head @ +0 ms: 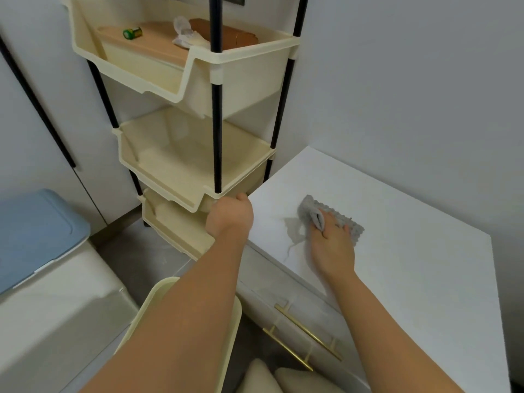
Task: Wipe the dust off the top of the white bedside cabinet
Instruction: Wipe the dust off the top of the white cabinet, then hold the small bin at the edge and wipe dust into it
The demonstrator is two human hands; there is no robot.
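Observation:
The white bedside cabinet [397, 236] fills the right half of the view, its flat top bare except for a grey cloth [333, 215]. My right hand [331, 245] lies on the cloth near the top's left front part, fingers curled round a fold of it. My left hand [229, 215] is curled at the cabinet's left corner, beside the lower basket of a cream rack; what its fingers hold is hidden. Two gold handles [309, 327] run across the cabinet's front.
A cream tiered basket rack [198, 154] on black poles stands left of the cabinet, its top basket holding a green battery [132, 32] and a crumpled tissue. A blue-lidded bin [37, 234] sits at far left. Another cream basket [229, 336] is below my left arm.

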